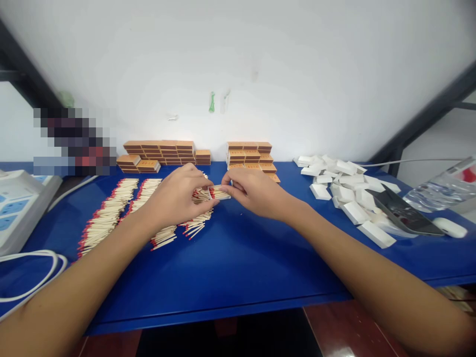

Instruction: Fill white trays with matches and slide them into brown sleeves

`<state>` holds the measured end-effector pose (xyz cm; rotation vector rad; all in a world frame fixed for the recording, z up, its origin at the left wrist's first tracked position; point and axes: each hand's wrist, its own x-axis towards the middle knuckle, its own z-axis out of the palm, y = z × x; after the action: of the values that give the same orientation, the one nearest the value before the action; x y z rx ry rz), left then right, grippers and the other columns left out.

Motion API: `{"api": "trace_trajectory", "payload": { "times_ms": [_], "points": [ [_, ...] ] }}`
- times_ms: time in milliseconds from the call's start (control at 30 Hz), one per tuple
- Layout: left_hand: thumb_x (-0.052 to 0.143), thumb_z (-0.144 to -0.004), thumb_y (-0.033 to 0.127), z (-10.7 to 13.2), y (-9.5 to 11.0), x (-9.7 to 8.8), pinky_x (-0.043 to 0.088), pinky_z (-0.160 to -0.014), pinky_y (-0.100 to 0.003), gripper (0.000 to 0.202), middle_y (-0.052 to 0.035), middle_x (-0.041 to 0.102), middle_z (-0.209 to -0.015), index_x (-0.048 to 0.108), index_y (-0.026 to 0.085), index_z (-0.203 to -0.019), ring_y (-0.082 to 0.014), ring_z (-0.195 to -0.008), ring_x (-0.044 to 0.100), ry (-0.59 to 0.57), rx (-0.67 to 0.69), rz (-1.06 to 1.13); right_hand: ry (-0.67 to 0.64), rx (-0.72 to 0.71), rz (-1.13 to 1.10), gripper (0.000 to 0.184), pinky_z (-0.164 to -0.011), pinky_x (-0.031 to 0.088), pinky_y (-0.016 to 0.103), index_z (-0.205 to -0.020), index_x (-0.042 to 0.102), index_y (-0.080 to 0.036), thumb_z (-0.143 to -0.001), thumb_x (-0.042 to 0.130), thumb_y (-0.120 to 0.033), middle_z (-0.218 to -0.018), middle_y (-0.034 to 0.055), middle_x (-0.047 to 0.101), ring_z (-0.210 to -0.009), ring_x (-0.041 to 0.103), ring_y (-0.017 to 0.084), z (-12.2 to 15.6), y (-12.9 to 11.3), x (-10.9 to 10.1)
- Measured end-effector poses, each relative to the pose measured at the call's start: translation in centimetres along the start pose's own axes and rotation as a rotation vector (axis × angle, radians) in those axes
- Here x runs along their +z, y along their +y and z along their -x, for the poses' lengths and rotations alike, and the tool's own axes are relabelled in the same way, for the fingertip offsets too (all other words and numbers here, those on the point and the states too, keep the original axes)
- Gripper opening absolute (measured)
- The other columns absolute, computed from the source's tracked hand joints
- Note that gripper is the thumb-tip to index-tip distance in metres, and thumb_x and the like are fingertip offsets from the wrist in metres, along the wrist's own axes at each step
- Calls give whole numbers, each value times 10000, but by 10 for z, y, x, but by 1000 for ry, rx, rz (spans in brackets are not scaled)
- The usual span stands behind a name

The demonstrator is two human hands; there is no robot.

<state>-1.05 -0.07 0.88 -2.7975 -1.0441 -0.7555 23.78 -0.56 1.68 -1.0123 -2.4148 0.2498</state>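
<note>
Between my two hands is a small white matchbox tray (225, 197) with red-tipped matches (216, 192) lying in it. My left hand (182, 191) grips the tray's left end between thumb and fingers. At its right end, the thumb and forefinger of my right hand (253, 191) are pinched at the tray and the match ends. Under and beside my left hand lie rows of loose matches (106, 218), heads mostly to the left. Part of these rows is hidden by my left hand and forearm.
Stacked orange-brown matchboxes (159, 148) stand against the wall at back left, with a second stepped stack (247, 153) at back centre. White empty trays (344, 183) are heaped at right, beside a dark phone (405, 210) and a white mouse (450, 227). A power strip (18, 208) and white cable (48, 253) lie left.
</note>
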Motion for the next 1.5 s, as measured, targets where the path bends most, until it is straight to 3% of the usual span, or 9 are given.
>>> {"api": "trace_trajectory", "payload": {
  "times_ms": [133, 300, 400, 567, 767, 1000, 1300, 1500],
  "points": [
    [700, -974, 460, 0, -7, -2, 528, -884, -464, 346, -107, 783, -923, 829, 153, -1068, -311, -975, 651, 46, -32, -68, 44, -104, -78, 132, -741, 362, 300, -985, 695, -177, -1063, 635, -264, -856, 12, 661, -746, 527, 152, 3, -8, 9],
    [711, -967, 447, 2, -14, -2, 545, -903, -479, 332, -130, 798, -991, 826, 149, -1056, -331, -1019, 679, 104, -106, -123, -237, -237, -254, 70, -800, 442, 299, -1043, 736, -189, -1043, 673, -159, -999, 28, 758, -845, 628, 156, 10, -28, 35],
    [717, -966, 454, 2, -13, 0, 550, -908, -488, 328, -129, 797, -981, 822, 152, -1040, -330, -1003, 674, 95, -99, -132, -308, -221, -275, 114, -918, 490, 338, -1112, 739, -196, -1087, 633, -167, -1132, 61, 799, -1009, 691, 191, 12, -36, 48],
    [715, -968, 465, 1, -12, 1, 544, -916, -495, 318, -115, 790, -941, 816, 166, -1012, -327, -989, 665, 77, -89, -129, -310, -174, -243, 77, -929, 508, 334, -1114, 719, -203, -1094, 645, -195, -1143, 52, 800, -1040, 719, 198, 12, -35, 52],
    [722, -960, 450, 0, -11, 0, 537, -914, -491, 308, -112, 786, -923, 821, 163, -1013, -328, -976, 663, 78, -84, -126, -306, -189, -234, 155, -1023, 526, 379, -1186, 736, -208, -1116, 598, -199, -1236, 66, 808, -1136, 731, 219, 12, -35, 53],
    [706, -971, 465, 0, -11, -1, 543, -915, -485, 334, -112, 780, -928, 824, 159, -1038, -318, -971, 662, 84, -94, -130, -270, -174, -197, 162, -1014, 528, 384, -1232, 720, -201, -1118, 619, -256, -1277, 86, 802, -1173, 736, 241, 13, -33, 57],
    [702, -968, 459, 1, -11, -1, 530, -916, -475, 299, -102, 785, -932, 815, 184, -1005, -313, -978, 657, 72, -88, -125, -291, -121, -217, 52, -907, 489, 344, -1095, 699, -188, -1085, 683, -236, -1136, 68, 800, -1047, 715, 217, 11, -35, 55],
    [691, -974, 475, 1, -11, -1, 528, -906, -484, 321, -106, 775, -908, 818, 181, -1007, -316, -964, 642, 62, -91, -114, -332, -112, -227, 114, -878, 462, 319, -999, 679, -196, -1103, 641, -222, -1075, 44, 780, -988, 689, 195, 9, -37, 54]
  ]
}}
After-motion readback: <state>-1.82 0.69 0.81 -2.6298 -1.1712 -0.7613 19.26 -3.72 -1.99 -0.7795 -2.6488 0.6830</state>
